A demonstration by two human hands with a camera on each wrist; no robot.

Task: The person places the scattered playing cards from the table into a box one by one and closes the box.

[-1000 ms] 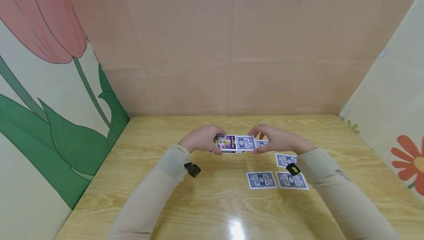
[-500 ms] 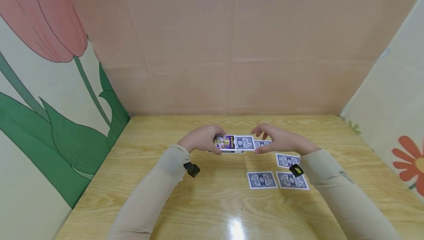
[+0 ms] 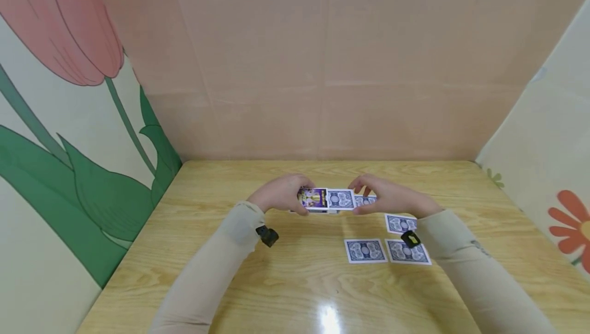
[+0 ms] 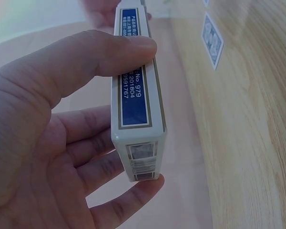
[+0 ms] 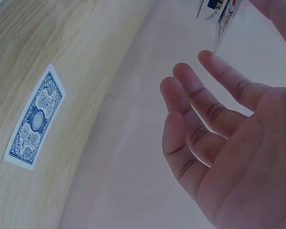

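Note:
My left hand point(image 3: 280, 193) grips a playing card box point(image 4: 133, 100), thumb on its blue-labelled narrow side and fingers behind. In the head view the box's purple picture point(image 3: 314, 197) faces up. A blue-backed playing card point(image 3: 341, 199) juts out from the box's right end. At that card's outer corners are the thumb and index finger of my right hand point(image 3: 389, 195), pinching it by opposite edges. In the right wrist view the index fingertip point(image 5: 206, 56) meets the card's edge, while the other fingers are bent around nothing.
On the wooden table point(image 3: 193, 272), blue-backed cards lie face down: one point(image 3: 365, 200) partly behind my right hand, one point(image 3: 398, 223) below my right wrist, and two nearer, left point(image 3: 365, 251) and right point(image 3: 407, 253). A pinkish wall point(image 3: 318, 67) stands behind the table.
My right hand has shifted slightly right and then a little back to the left, at the jutting card's end. The left hand and box stay in place.

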